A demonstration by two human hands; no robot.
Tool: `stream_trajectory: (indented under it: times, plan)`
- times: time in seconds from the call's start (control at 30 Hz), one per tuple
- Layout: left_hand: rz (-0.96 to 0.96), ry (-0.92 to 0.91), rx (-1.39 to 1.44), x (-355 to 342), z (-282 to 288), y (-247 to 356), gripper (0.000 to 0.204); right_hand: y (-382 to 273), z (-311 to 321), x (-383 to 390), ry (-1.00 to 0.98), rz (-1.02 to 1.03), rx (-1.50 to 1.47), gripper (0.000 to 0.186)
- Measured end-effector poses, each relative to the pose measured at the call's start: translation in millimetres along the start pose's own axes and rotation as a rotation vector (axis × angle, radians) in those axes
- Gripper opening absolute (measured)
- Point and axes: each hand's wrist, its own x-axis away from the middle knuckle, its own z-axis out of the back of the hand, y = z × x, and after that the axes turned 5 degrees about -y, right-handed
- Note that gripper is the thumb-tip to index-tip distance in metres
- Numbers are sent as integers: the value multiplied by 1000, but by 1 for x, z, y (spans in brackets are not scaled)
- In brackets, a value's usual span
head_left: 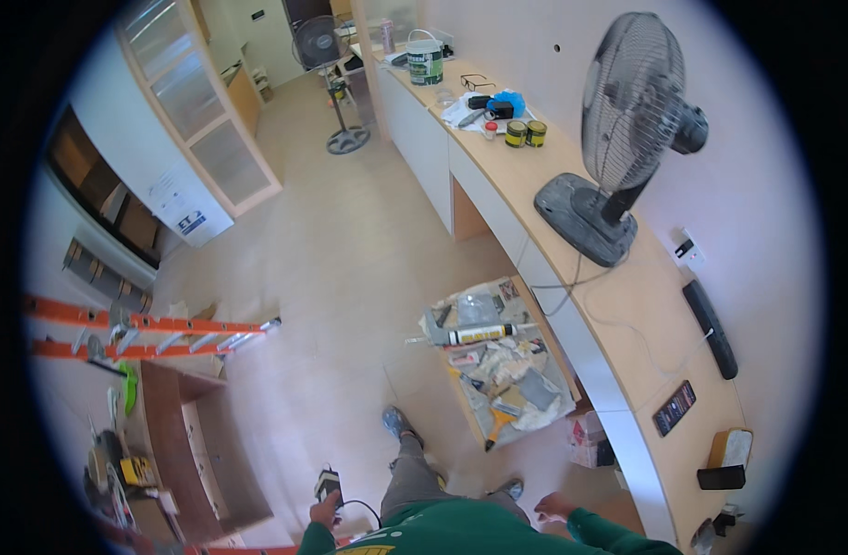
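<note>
My left hand (pixel 326 511) is closed round a small dark-and-grey corded device (pixel 328 483), low and to the left of my body. A black cord (pixel 361 505) curves from it toward my waist. Its exact kind is too small to tell. My right hand (pixel 555 507) hangs by my right side with nothing visible in it, the fingers loosely bent and a little apart. Ahead on the right, a low board (pixel 475 421) bears a caulking gun (pixel 475 334), a yellow-handled scraper (pixel 501 424), crumpled cloths (pixel 512 363) and other small tools. Neither hand touches them.
A long wooden counter (pixel 586 319) runs along the right, with a fan (pixel 618 139), small cans (pixel 516 134), a bucket (pixel 425 63) and a phone (pixel 675 408). An orange ladder (pixel 165 324) and brown cabinet (pixel 179 435) lie left. Another fan (pixel 322 46) stands far ahead.
</note>
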Motion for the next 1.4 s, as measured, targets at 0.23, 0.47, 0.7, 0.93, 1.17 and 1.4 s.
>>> stream_trajectory:
  times: [0.23,0.47,0.7,0.93,1.17,1.4]
  plan:
    - [-46,-49,-74,-74,75,149,62,-47,241,-121,257,-469,-347,40]
    - [-149,5,-200,-121,141,290,59,-61,601,-257,872,-305,-416,39]
    - [-116,49,-311,-162,168,367,64,76,911,-275,1222,-460,-198,41]
    - [-64,-6,-443,-212,123,515,63,251,1092,-302,1178,-840,411,39]
    - [-70,-36,-471,-256,108,669,64,316,1145,-333,666,-880,604,40]
    - [-132,-116,-539,-315,116,742,66,304,1180,-329,996,-599,546,28]
